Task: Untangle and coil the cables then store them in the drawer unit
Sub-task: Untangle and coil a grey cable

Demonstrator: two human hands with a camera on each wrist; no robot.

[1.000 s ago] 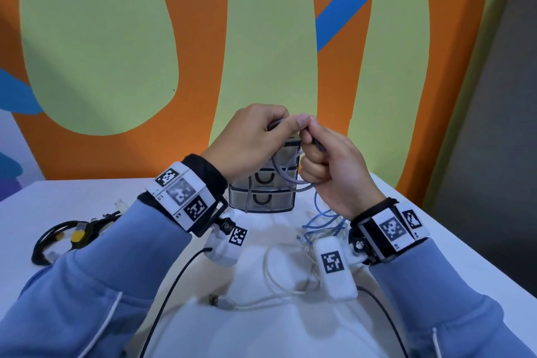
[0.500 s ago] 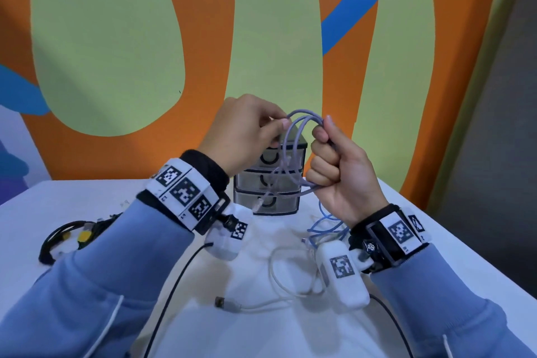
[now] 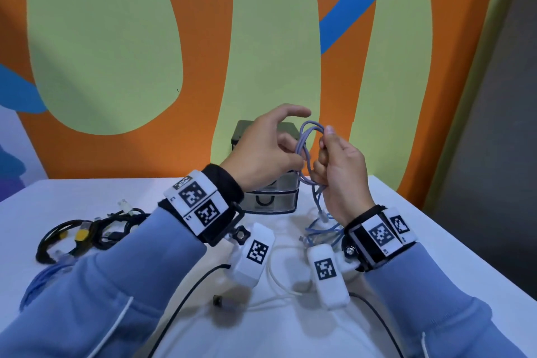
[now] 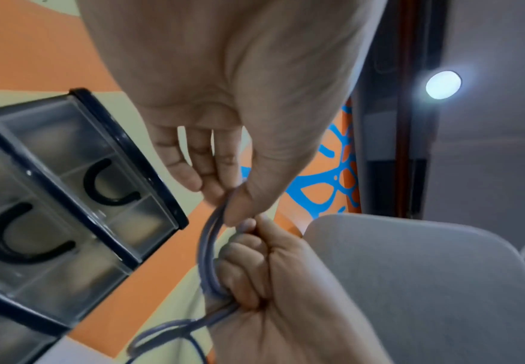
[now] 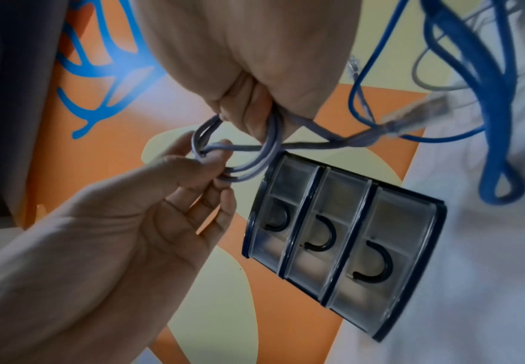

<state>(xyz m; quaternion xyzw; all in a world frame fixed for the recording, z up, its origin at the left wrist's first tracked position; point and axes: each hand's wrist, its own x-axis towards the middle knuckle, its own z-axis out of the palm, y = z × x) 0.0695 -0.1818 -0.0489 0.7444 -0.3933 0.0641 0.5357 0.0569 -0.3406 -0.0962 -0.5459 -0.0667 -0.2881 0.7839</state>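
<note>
Step in hand: coiling. Lilac cable [image 3: 308, 151] held up in loops before the drawer unit [image 3: 268, 203]. Right hand [image 3: 338, 174] fists the bundle; left hand [image 3: 266, 151] pinches a strand, other fingers loose (tail trails to tabletop [image 3: 436, 241]). Next, likely: wrap the tail, open a drawer.

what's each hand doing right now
Left hand: thumb and a finger pinch the coiled lilac cable; other fingers loose.
Right hand: fist closed around the same coil.
</note>
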